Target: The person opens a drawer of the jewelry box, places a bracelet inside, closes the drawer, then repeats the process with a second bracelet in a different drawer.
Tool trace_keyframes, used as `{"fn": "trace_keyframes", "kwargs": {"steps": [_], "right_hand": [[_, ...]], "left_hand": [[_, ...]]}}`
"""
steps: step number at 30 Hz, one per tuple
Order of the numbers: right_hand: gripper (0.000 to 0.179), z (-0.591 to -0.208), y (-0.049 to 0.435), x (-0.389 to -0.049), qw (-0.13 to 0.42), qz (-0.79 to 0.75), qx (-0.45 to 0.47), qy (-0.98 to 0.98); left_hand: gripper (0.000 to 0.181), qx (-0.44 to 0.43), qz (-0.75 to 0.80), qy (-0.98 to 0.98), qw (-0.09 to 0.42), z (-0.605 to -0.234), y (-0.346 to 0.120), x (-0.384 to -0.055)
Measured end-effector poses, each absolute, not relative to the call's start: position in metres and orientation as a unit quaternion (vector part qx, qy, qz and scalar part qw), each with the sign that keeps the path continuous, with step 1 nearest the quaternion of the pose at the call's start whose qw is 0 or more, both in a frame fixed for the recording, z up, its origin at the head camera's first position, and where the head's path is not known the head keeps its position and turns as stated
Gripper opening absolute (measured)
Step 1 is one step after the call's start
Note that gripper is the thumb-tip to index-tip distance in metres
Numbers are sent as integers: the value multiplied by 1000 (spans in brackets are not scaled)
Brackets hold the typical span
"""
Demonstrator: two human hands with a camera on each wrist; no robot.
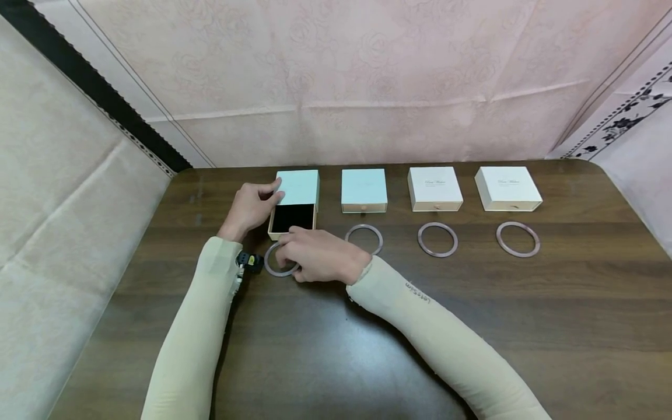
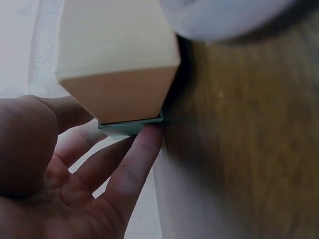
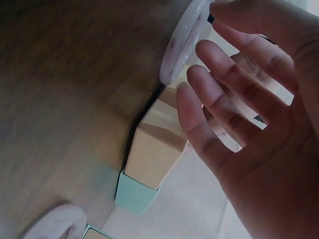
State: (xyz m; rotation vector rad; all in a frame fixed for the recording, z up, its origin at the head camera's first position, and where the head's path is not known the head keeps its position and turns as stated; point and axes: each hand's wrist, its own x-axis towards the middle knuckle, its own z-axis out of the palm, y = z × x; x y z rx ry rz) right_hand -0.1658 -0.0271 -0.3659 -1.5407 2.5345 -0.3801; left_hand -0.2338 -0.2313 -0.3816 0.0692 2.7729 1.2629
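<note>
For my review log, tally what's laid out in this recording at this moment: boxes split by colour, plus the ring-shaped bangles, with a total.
Pale mint-green square boxes with cream drawers: 2
White square boxes with cream drawers: 2
Pale lavender-grey round bangles: 4
Total: 8

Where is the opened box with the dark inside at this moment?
In the head view, the opened box is the leftmost of four, beside the closed turquoise box; the left hand holds it from its left side.
</note>
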Motion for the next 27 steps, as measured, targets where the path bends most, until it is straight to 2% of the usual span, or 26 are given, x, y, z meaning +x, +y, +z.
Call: {"fn": "trace_keyframes", "kwargs": {"steps": [27], "right_hand": [[24,-377,-35,-163,49,-104,-526,843]], "left_hand": [[45,22,407,912,50,-381,-232,-235]]}}
